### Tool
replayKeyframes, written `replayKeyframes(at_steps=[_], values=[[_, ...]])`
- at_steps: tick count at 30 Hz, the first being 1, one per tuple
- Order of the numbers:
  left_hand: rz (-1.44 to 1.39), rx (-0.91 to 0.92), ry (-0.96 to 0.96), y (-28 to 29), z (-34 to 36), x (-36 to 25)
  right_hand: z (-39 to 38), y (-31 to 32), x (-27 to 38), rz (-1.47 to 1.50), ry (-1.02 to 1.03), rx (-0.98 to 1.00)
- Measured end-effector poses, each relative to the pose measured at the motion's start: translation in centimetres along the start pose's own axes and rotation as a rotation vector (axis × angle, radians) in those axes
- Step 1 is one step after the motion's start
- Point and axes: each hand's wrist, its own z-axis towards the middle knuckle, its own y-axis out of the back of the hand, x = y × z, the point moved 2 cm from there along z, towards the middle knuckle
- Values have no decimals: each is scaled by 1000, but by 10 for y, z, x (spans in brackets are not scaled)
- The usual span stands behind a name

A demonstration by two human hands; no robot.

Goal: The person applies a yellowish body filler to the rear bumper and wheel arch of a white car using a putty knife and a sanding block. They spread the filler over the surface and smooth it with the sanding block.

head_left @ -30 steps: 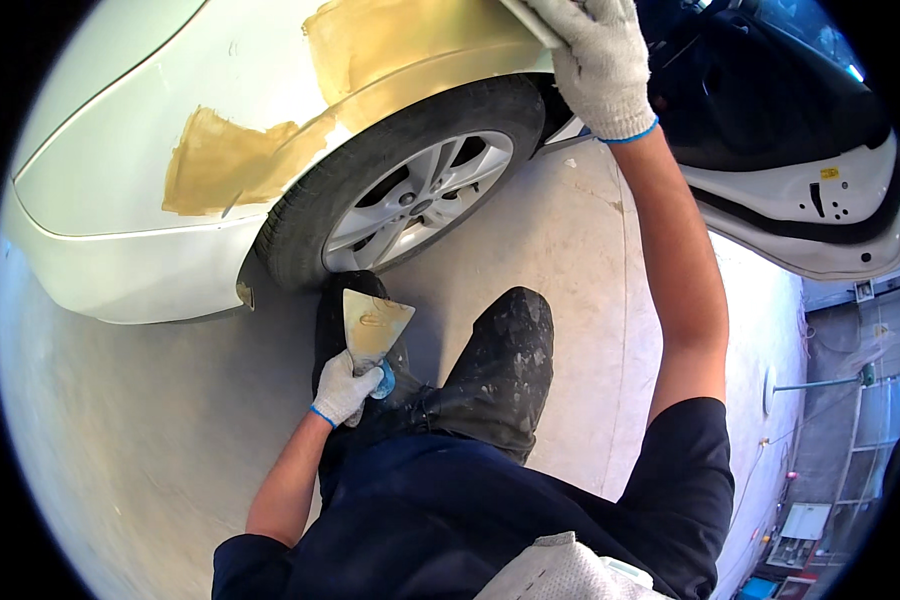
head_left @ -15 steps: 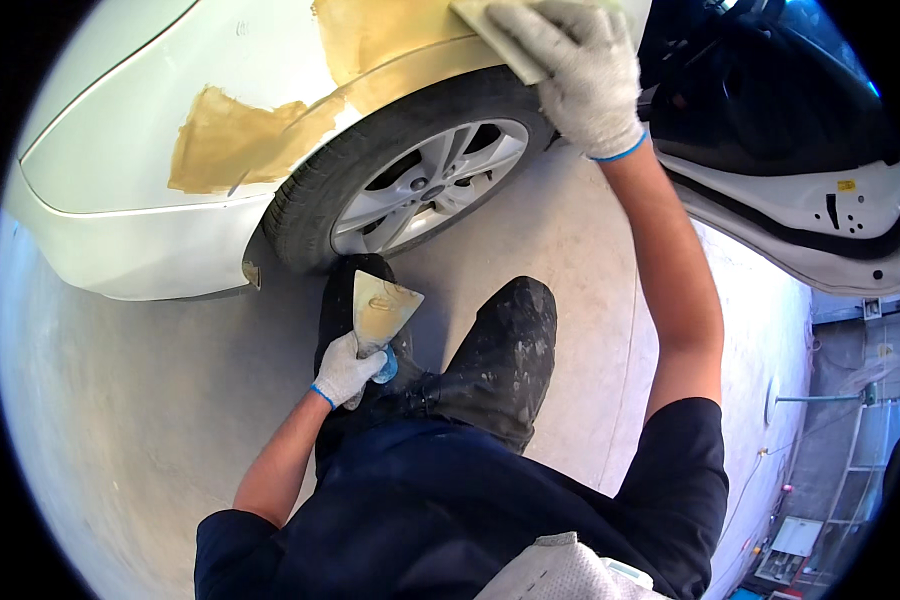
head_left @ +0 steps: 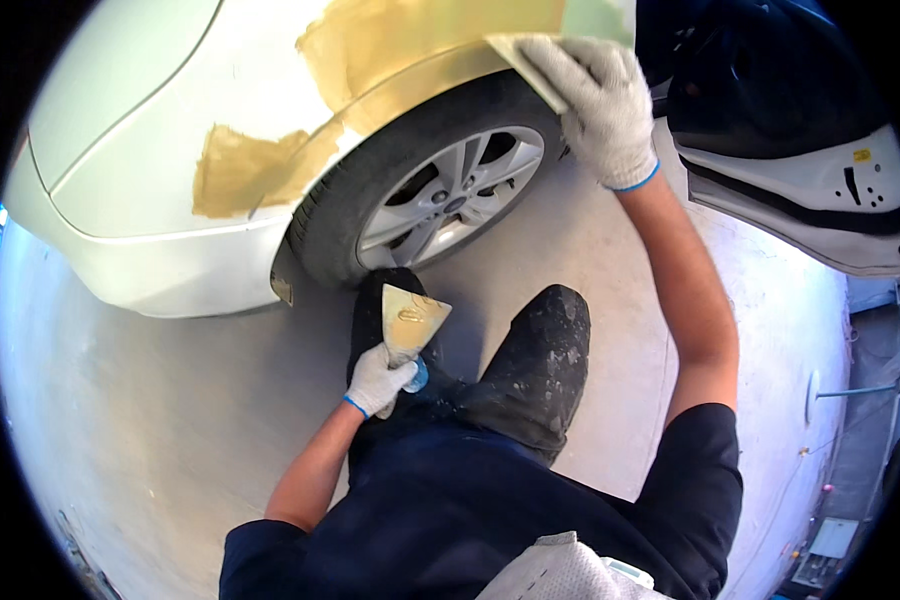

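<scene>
My right hand [head_left: 605, 115], in a white knit glove with a blue cuff, grips a flat, pale spreader [head_left: 530, 72]. The spreader's edge lies along the rim of the white car's wheel arch, by the tan filler [head_left: 410, 50]. Below, in front of my knee, my left hand [head_left: 378, 380], gloved the same way, is wrapped round the handle of a wide putty knife [head_left: 408, 322]. Its triangular blade points up and carries a dab of tan filler. A second tan filler patch [head_left: 245, 172] covers the panel left of the wheel.
Beneath the arch sits the wheel [head_left: 455, 205] with its silver spoked rim, close to my left knee. An open white car door [head_left: 800, 190] stands at the right. Grey concrete floor [head_left: 210, 400] spreads around my legs. Equipment and a pole [head_left: 855, 391] show at the far right.
My right hand and the spreader have come slightly lower along the wheel arch. The whole view has shifted a little. My left hand keeps the putty knife in the same pose.
</scene>
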Motion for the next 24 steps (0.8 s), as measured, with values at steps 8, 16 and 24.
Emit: replayKeyframes(at_steps=[8,16,24], values=[[76,49,-18,0,1,-10,76,8,4,15,76,-17],[42,56,32,2,2,-5,76,14,10,41,64,-13],[24,82,30,5,3,7,40,-13,40,70,54,-15]])
